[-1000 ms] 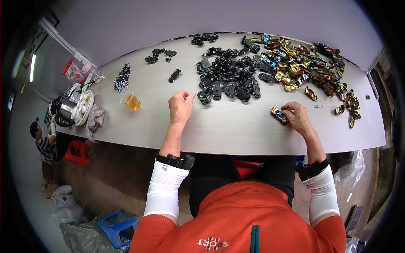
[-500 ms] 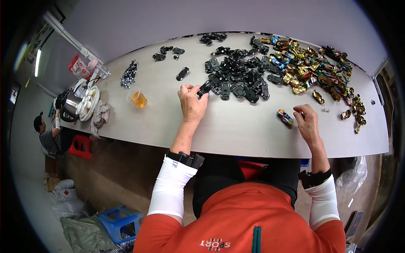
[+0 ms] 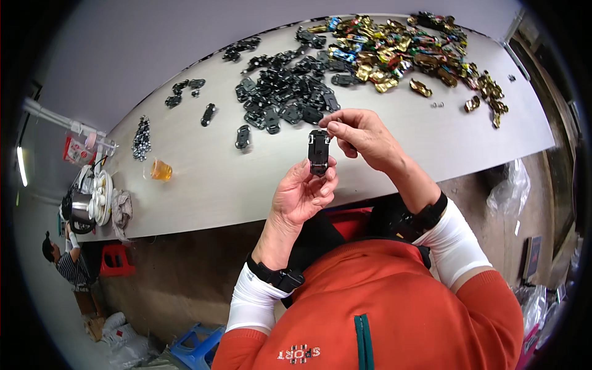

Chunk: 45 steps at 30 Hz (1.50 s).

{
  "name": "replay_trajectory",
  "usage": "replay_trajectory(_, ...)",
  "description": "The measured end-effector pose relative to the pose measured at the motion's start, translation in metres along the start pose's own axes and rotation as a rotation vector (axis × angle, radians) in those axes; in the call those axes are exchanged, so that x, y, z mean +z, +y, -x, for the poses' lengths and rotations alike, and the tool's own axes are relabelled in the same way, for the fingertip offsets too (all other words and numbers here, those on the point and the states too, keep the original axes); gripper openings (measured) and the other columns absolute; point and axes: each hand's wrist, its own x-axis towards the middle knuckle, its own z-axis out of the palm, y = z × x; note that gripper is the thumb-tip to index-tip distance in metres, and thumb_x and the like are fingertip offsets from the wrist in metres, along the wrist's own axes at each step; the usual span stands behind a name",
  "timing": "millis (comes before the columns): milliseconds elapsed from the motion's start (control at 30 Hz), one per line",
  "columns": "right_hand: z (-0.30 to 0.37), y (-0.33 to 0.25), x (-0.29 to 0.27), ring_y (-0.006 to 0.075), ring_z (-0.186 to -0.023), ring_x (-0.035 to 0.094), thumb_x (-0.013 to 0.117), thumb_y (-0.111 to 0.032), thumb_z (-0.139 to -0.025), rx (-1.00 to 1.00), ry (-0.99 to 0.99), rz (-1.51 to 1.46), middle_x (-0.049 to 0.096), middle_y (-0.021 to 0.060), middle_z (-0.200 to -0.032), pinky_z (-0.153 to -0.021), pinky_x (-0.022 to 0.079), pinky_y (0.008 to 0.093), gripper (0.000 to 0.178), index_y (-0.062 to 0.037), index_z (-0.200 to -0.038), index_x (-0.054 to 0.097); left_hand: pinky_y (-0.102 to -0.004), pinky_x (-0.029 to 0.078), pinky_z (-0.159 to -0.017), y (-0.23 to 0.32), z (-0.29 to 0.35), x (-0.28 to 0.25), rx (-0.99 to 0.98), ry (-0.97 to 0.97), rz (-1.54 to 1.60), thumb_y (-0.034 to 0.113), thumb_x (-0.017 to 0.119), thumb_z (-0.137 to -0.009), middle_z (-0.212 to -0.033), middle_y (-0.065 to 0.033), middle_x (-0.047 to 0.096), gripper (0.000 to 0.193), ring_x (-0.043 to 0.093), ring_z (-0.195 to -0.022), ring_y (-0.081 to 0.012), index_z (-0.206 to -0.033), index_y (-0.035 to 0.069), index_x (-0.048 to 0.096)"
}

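My left hand (image 3: pixel 304 192) holds a black toy car chassis (image 3: pixel 318 151) upright between thumb and fingers, above the front part of the table. Small axles cross the chassis near its two ends. At its upper end is my right hand (image 3: pixel 364 137), thumb and forefinger closed together; whatever they pinch is too small to make out. Beyond both hands lies a heap of black chassis (image 3: pixel 280 92), with one loose chassis (image 3: pixel 243 137) at its near left edge. Gold and multicoloured toy car bodies (image 3: pixel 394 52) are piled to the right of that heap.
On the left stand a plastic cup of amber drink (image 3: pixel 161 171), a pile of small silvery parts (image 3: pixel 141 139), a tray of cups (image 3: pixel 105 197) and a metal kettle (image 3: pixel 81 206). Another person (image 3: pixel 71 262) is at the far left. A red stool (image 3: pixel 117 259) stands below the table.
My left hand has come from the heap toward me with a chassis. My right hand has moved in beside it. The view has shifted, and the colourful car near my right hand no longer shows.
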Motion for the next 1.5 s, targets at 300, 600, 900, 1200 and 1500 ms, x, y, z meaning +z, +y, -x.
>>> replay_trajectory(300, 0.016, 0.010, -0.007, 0.0031, -0.049, 0.043, 0.060, -0.016, -0.090, -0.035, -0.041, 0.183, 0.053, -0.0026, -0.061, -0.043, 0.034, 0.0190, 0.017, -0.0002, -0.086, 0.063, -0.0198, 0.036, -0.048, -0.022, -0.002, -0.011, -0.014, 0.127, -0.142, 0.025, 0.059, -0.089, -0.100, -0.0157, 0.057, 0.045, 0.045, -0.070, -0.0136, -0.119, -0.007, 0.047)
replay_trajectory(600, 0.029, 0.013, -0.006, 0.0040, -0.053, 0.049, 0.061, -0.016, -0.088, 0.019, 0.015, 0.225, 0.054, -0.0022, -0.064, -0.044, 0.038, 0.0194, 0.016, -0.0012, -0.090, 0.064, -0.0186, 0.035, -0.045, -0.024, 0.002, 0.004, 0.327, 0.474, -0.976, 0.007, 0.071, -0.078, -0.088, -0.0054, 0.056, 0.025, 0.046, -0.061, -0.0089, -0.098, -0.001, 0.059)
replay_trajectory(900, 0.030, 0.023, -0.019, 0.0041, -0.055, 0.049, 0.063, -0.007, -0.083, 0.101, -0.148, 0.104, 0.056, -0.0019, -0.067, -0.044, 0.038, 0.0194, 0.011, -0.0008, -0.092, 0.066, -0.0140, 0.034, -0.041, -0.025, 0.009, 0.006, 0.179, 0.513, -0.775, 0.012, 0.065, -0.086, -0.087, -0.0138, 0.060, 0.026, 0.051, -0.063, -0.0082, -0.105, -0.004, 0.058)
replay_trajectory(1200, 0.032, 0.032, -0.010, 0.0103, -0.064, 0.059, 0.068, -0.005, -0.077, -0.275, -0.170, 0.386, 0.061, 0.0016, -0.070, -0.058, 0.047, 0.0240, 0.016, 0.0015, -0.091, 0.065, -0.0135, 0.032, -0.036, -0.019, 0.023, -0.006, -0.015, 0.219, -0.429, 0.020, 0.066, -0.085, -0.092, -0.0216, 0.061, 0.052, 0.052, -0.058, -0.0095, -0.119, -0.012, 0.045)
replay_trajectory(1500, 0.025, 0.006, -0.107, 0.0266, -0.075, 0.064, 0.068, -0.009, -0.074, -0.154, 0.364, 1.063, 0.067, 0.0154, -0.081, -0.070, 0.050, 0.0336, 0.018, -0.0007, -0.089, 0.069, -0.0175, 0.036, -0.045, -0.013, 0.006, -0.014, 0.176, 0.178, -0.459, 0.010, 0.059, -0.088, -0.113, -0.0204, 0.057, 0.032, 0.058, -0.079, -0.0114, -0.118, -0.001, 0.053)
